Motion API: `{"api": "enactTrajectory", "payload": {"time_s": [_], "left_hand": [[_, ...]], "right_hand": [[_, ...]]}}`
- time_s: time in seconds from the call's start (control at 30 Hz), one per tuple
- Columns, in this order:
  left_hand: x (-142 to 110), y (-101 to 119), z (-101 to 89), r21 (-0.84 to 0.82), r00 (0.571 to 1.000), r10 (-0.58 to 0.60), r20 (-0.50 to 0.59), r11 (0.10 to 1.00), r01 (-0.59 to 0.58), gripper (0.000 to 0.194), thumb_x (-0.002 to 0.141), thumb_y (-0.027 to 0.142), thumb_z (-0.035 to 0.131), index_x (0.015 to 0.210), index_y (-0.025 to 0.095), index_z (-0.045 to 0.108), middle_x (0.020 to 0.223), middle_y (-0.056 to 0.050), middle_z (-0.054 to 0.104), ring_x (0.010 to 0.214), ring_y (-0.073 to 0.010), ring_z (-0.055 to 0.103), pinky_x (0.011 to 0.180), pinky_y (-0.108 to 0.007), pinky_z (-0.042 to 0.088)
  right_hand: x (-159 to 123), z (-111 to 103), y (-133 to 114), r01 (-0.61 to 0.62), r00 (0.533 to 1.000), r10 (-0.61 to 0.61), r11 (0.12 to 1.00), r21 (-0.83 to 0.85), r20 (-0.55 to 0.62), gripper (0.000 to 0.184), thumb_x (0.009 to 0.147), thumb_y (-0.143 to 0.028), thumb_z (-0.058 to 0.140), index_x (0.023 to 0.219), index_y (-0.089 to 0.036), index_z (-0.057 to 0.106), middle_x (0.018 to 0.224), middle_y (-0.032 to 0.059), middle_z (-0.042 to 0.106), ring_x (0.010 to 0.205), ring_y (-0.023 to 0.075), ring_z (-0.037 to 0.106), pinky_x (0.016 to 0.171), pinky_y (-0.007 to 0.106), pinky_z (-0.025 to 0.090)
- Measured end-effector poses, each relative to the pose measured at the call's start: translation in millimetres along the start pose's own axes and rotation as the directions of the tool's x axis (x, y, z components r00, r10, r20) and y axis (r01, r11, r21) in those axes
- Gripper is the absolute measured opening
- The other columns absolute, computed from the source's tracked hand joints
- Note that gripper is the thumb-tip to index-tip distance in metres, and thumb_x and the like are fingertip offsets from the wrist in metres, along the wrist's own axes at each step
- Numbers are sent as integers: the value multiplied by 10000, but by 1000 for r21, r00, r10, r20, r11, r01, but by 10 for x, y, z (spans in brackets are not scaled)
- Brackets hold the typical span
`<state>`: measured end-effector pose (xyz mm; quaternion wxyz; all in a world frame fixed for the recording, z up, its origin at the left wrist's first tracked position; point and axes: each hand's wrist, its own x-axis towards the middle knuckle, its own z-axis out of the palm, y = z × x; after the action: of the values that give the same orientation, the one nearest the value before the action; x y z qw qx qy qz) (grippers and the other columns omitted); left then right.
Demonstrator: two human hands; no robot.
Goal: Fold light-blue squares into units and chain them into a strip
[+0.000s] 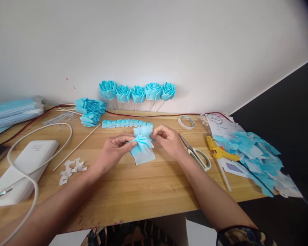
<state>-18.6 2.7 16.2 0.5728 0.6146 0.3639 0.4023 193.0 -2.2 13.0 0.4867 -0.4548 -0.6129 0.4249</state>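
Your left hand pinches pleated blue sheet over middle of table. Your right hand, drawn narrow, meets sheet's right edge; cannot tell if it grips. Folded blue strip lies just beyond, far side; scissors lie to right.

Below the left hand and right hand, a dark garment is showing blocky tan patterning. Well back from the right hand, a dark camouflage-like sleeve is ending in a black hem, leaving the forearm uncovered.
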Motion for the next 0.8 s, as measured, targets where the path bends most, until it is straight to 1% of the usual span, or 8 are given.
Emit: {"api": "enactTrajectory", "payload": {"time_s": [0.1,0.17,0.27,0.37,0.53,0.67,0.73,0.8], "left_hand": [[0,-3,-3,-5,1000,13,-20,1000,-13,161,763,315,677,801,173,743,918,-62,706,922,-220,620,820,-322,484],[2,1,-4,2,999,24,-22,1000,-24,149,762,305,679,792,175,745,925,-61,704,914,-216,620,820,-322,483],[5,14,-4,18,999,40,-18,999,-40,139,771,293,671,795,180,748,920,-60,703,907,-211,620,821,-322,480],[6,23,-2,31,999,41,-21,999,-40,139,771,295,669,797,184,749,924,-60,708,914,-214,624,831,-330,482],[9,7,-5,29,999,20,-45,999,-19,150,759,325,679,794,195,745,967,-51,722,946,-220,631,848,-337,491],[13,6,-29,-38,996,-12,-85,999,9,140,735,313,709,795,192,743,984,-40,724,951,-209,630,833,-312,498],[14,12,-48,-64,994,-40,-97,997,34,148,737,317,710,807,189,739,946,-34,726,893,-192,630,774,-288,503],[18,12,-69,-82,990,-54,-128,996,44,158,750,333,702,803,186,728,858,-21,722,782,-161,618,696,-260,493]], "right_hand": [[-9,-15,-28,2,1000,-1,999,-46,24,135,805,-337,642,791,-203,651,782,5,618,721,128,550,687,259,438],[-15,-18,-38,-12,999,15,998,-64,43,150,817,-347,629,881,-223,684,812,8,629,743,134,560,691,263,442],[-17,-12,-25,-28,997,33,997,-73,72,208,799,-364,656,961,-239,693,774,-3,599,701,126,543,657,256,437],[-13,-1,-1,-17,999,22,994,-111,41,233,771,-371,688,964,-239,697,734,-11,581,667,126,530,644,259,437],[-1,-6,-27,145,986,-162,939,-312,-28,147,807,-311,657,932,-259,715,868,19,670,796,168,589,769,307,453],[18,-48,-84,216,963,-259,899,-381,-67,107,838,-265,615,885,-259,711,865,32,656,814,178,594,762,315,461],[27,-75,-103,246,947,-306,883,-400,-95,91,835,-253,613,862,-248,699,910,40,642,875,184,593,810,325,457],[34,-97,-105,266,937,-331,880,-394,-107,75,831,-241,609,850,-233,682,1018,48,640,970,190,587,888,336,436]]}}
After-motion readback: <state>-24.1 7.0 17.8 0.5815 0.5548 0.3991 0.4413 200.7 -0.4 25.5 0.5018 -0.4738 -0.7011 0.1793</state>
